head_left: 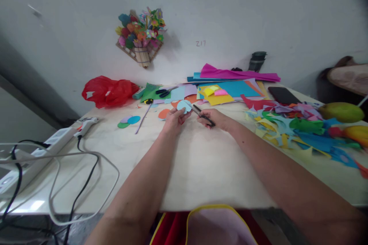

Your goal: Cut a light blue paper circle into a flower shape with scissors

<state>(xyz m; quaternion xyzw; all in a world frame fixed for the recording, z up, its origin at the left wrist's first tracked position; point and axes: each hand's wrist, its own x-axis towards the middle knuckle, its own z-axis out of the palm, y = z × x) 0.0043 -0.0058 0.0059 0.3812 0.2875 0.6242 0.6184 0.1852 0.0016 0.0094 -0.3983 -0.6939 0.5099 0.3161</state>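
Note:
Over the middle of the table my left hand [174, 119] pinches a light blue paper circle [183, 105]. My right hand [214, 118] is closed round the dark handles of a pair of scissors [207, 119], whose blades point left at the circle's right edge. Whether the blades touch the paper I cannot tell. Just beyond and left of my left hand lies an orange paper circle [164, 114]. Farther left, blue [133, 120] and green [123, 125] paper circles overlap on the table.
Coloured paper sheets [238, 89] lie at the back, with a second pair of scissors [164, 92] and a red plastic bag [107, 91] to their left. Paper scraps [299, 126], a phone [283, 95] and a mango [341, 112] occupy the right. A power strip [54, 138] with cables borders the left.

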